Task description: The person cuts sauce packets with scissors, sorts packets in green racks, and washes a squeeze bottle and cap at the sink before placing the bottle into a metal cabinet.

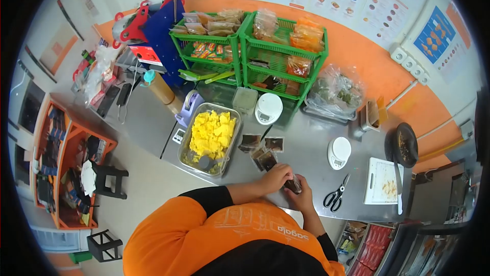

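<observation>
Between my two hands, near the table's front edge, is a small clear plastic packet with dark contents [293,184]. The fingers of my left hand [276,178] pinch its upper end, while my right hand [305,195] is closed around its other side. Just beyond my left hand lie several flat packets with dark filling [266,159], some overlapping. To their left stands a glass container [186,159] of crumbly yellow food [212,134], with a dark round-ended utensil in it. Black-handled scissors [334,198] rest to the right of my right hand.
Green tiered baskets [248,74] of packets line the back. White scales stand behind the packets [268,108] and at right [339,153]. A knife [398,189] lies on a white cutting board [375,186] beside a dark pan [407,146]. A purple tape dispenser [190,106] is at left.
</observation>
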Demonstrator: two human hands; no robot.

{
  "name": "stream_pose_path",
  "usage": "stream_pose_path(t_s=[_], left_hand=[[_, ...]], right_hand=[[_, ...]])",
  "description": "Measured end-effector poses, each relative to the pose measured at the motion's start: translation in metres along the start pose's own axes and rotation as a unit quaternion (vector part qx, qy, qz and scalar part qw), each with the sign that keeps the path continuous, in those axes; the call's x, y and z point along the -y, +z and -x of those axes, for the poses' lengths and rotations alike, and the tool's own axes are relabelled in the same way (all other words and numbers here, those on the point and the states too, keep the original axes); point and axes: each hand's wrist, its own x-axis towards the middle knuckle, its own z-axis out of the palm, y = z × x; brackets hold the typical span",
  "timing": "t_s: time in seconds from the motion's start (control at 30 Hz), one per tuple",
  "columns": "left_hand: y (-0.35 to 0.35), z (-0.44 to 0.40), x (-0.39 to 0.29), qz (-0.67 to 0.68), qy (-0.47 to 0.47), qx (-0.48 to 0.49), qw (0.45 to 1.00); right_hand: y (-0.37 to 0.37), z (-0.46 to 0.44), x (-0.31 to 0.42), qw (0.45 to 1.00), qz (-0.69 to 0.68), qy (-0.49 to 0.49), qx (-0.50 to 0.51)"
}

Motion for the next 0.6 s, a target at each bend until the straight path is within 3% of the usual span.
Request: stream_pose_path(t_s=[0.1,0.27,0.33,0.4,0.47,0.5,0.53,0.6], left_hand=[[-0.031,-0.014,-0.008,0.003,0.012,-0.016,1.0],[-0.107,-0.049,-0.032,-0.059,-0.014,-0.057,0.997],[-0.149,-0.061,-0.061,-0.07,-0.029,-0.162,0.984],[-0.187,-0.061,-0.073,-0.089,-0.044,-0.219,0.971],[-0.226,-0.05,-0.074,-0.115,-0.055,-0.235,0.963],[-0.241,-0.042,-0.078,-0.102,-0.079,-0.245,0.961],[-0.255,-0.031,-0.082,-0.089,-0.103,-0.254,0.958],[-0.277,-0.005,-0.079,-0.083,-0.125,-0.278,0.949]], right_hand=[[0.013,-0.021,0.008,0.999,-0.001,0.032,0.01],[0.023,-0.1,0.059,0.958,-0.251,0.102,0.092],[0.022,-0.145,0.095,0.931,-0.311,0.123,0.147],[0.027,-0.195,0.125,0.927,-0.34,0.124,0.102],[0.032,-0.258,0.136,0.96,-0.272,0.012,0.059],[0.035,-0.287,0.142,0.988,-0.13,-0.086,-0.009],[0.037,-0.312,0.146,0.98,0.014,-0.182,-0.078],[0.042,-0.355,0.146,0.94,0.172,-0.253,-0.154]])
